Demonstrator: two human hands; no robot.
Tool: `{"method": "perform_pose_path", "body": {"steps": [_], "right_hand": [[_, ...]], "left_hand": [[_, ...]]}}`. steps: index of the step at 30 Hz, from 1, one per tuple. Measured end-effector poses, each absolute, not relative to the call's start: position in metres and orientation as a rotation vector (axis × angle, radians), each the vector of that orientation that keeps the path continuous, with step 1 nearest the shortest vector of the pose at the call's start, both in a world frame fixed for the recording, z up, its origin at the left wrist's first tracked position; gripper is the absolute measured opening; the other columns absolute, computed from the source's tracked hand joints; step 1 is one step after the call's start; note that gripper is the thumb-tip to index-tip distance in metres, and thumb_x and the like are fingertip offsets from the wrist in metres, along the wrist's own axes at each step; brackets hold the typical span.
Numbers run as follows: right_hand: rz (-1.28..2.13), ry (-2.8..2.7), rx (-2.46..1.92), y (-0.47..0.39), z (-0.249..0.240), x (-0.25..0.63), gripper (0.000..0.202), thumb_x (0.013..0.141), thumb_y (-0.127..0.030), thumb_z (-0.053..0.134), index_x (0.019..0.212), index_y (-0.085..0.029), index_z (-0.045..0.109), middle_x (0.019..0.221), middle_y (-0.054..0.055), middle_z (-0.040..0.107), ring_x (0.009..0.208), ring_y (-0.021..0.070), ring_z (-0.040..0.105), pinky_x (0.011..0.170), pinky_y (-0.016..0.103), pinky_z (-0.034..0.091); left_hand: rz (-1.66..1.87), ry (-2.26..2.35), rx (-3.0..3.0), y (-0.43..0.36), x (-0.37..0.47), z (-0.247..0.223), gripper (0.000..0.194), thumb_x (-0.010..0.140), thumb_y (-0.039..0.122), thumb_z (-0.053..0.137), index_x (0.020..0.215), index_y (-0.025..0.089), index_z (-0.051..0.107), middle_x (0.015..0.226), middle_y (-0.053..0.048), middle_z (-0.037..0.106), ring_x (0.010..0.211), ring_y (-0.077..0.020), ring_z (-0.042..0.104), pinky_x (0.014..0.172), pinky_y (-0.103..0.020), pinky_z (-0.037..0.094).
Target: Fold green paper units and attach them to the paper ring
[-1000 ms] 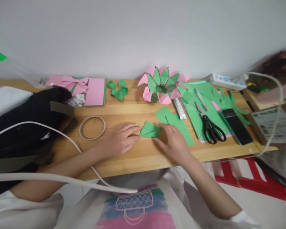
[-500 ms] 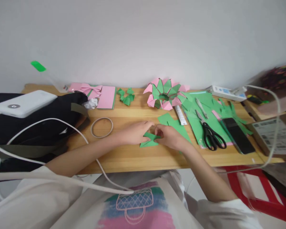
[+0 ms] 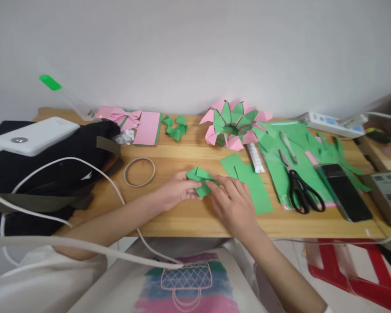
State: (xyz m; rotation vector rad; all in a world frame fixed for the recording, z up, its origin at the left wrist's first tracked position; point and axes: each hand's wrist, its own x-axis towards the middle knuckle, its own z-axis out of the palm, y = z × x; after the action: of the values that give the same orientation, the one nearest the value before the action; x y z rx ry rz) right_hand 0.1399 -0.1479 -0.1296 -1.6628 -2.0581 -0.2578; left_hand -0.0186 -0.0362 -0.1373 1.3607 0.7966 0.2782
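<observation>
Between my hands is a small piece of folded green paper [image 3: 201, 184], with creased flaps showing on top. My left hand [image 3: 178, 190] pinches its left side between thumb and fingers. On its right edge, the fingers of my right hand [image 3: 233, 202] are closed together at the paper. Flat green paper pieces [image 3: 252, 182] lie on the table just right of my right hand. Behind my hands stands a ring of folded pink and green paper [image 3: 233, 126]. A smaller group of folded green pieces [image 3: 175, 127] sits left of it.
Right: scissors [image 3: 301, 189], a white tube [image 3: 256, 157], a utility knife [image 3: 288, 147], a phone [image 3: 345, 192], a power strip [image 3: 334, 125]. Left: a tape ring [image 3: 139, 172], a pink pad [image 3: 147, 128], a black bag [image 3: 58, 167] bearing a white power bank [image 3: 35, 135]. White cables [image 3: 94, 248] cross in front.
The folded green paper has come up and turned, showing more of its flaps. My left hand has moved left and my right hand lower. The view has shifted slightly.
</observation>
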Motion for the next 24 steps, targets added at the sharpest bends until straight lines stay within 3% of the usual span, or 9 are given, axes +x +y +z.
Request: {"method": "perform_pose_path", "body": {"steps": [3,9,12,15,19,24], "right_hand": [[-0.385,-2.088,-1.526,-0.147,-0.139,0.143,0.020,0.092,-0.013,0.055,0.105,-0.020,0.068,0.103,0.009,0.074,0.093,0.0215,0.060,0.076,0.035,0.043],[-0.319,-2.109,-1.388,-0.147,-0.145,0.156,0.019,0.092,-0.012,0.056,0.103,-0.020,0.070,0.096,0.006,0.076,0.089,0.0176,0.062,0.074,0.031,0.045],[-0.293,-2.136,-1.400,-0.147,-0.150,0.159,0.017,0.090,-0.009,0.057,0.099,-0.016,0.070,0.097,0.009,0.076,0.090,0.0185,0.063,0.075,0.031,0.046],[-0.249,-2.187,-1.440,-0.148,-0.157,0.161,0.018,0.091,-0.009,0.056,0.099,-0.015,0.070,0.097,0.009,0.076,0.090,0.0186,0.064,0.075,0.031,0.046],[-0.201,-2.224,-1.490,-0.150,-0.162,0.163,0.020,0.092,-0.010,0.054,0.103,-0.016,0.070,0.099,0.009,0.075,0.094,0.0192,0.064,0.081,0.032,0.047],[-0.173,-2.228,-1.563,-0.153,-0.155,0.158,0.017,0.090,-0.013,0.059,0.101,-0.018,0.070,0.104,0.008,0.074,0.103,0.0216,0.062,0.084,0.035,0.046]], "left_hand": [[0.319,0.803,1.293,-0.044,-0.028,-0.137,0.023,0.089,0.022,0.051,0.107,0.011,0.062,0.110,-0.017,0.072,0.092,-0.0206,0.072,0.078,-0.035,0.060],[0.240,0.755,1.383,-0.039,-0.049,-0.136,0.017,0.088,0.025,0.057,0.094,0.012,0.066,0.083,-0.011,0.075,0.075,-0.0195,0.073,0.066,-0.030,0.059],[0.323,0.830,1.522,-0.035,-0.055,-0.136,0.020,0.087,0.025,0.060,0.103,0.013,0.064,0.099,-0.012,0.074,0.091,-0.0224,0.071,0.083,-0.040,0.057],[0.370,0.732,2.071,-0.029,-0.057,-0.138,0.030,0.089,0.024,0.058,0.117,0.013,0.062,0.128,-0.017,0.063,0.122,-0.0293,0.057,0.106,-0.051,0.042],[0.193,0.147,2.711,-0.020,-0.056,-0.149,0.037,0.093,0.022,0.055,0.128,0.011,0.059,0.136,-0.016,0.060,0.132,-0.0280,0.051,0.110,-0.044,0.037],[0.212,0.076,2.801,-0.016,-0.059,-0.159,0.043,0.096,0.026,0.052,0.137,0.013,0.051,0.141,-0.013,0.057,0.137,-0.0240,0.046,0.114,-0.039,0.030]]}}
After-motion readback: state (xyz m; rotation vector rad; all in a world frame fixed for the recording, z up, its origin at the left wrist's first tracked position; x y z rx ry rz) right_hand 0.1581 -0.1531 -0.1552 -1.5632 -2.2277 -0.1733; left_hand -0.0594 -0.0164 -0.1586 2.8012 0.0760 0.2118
